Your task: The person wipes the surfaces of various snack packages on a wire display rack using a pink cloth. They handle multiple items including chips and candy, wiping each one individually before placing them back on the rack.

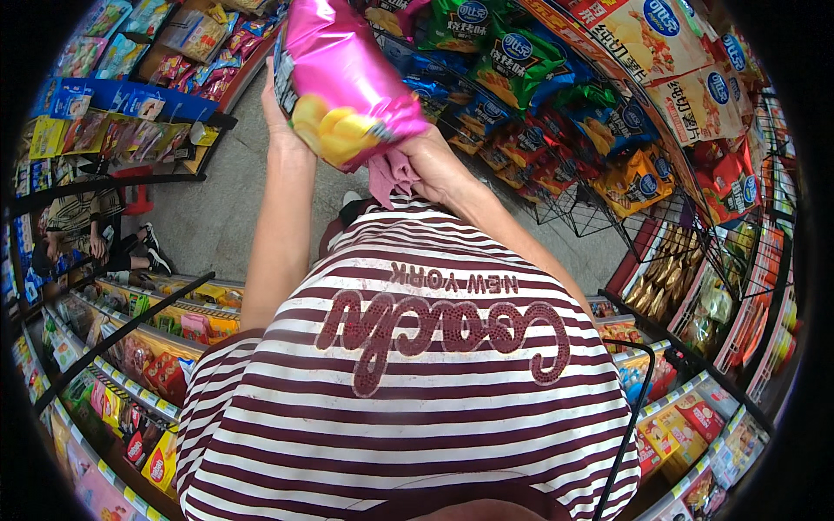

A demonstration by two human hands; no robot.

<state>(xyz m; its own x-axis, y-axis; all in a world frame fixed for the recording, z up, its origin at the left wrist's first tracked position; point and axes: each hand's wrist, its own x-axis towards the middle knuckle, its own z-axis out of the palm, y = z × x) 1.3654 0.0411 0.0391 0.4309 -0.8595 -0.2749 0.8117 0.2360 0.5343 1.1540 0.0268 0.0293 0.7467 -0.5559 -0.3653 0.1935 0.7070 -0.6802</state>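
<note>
A shiny pink bag of potato chips [352, 78], with yellow chips printed near its lower end, is held up in front of me at the top of the view. My left hand [282, 117] grips its left side, the fingers partly hidden behind it. Against its lower right end is my right hand [427, 163], closed around a crumpled pink cloth [391, 176] that hangs under the bag. Most of the right hand's fingers are covered by the bag and the cloth.
On the right, a wire rack holds green [512, 65], blue and orange snack bags [638, 182]. Beige snack cartons [695, 100] stand beyond it. Shelves of small packets [104, 130] line the left. A person [78, 221] is low down at far left, near a red object [135, 187].
</note>
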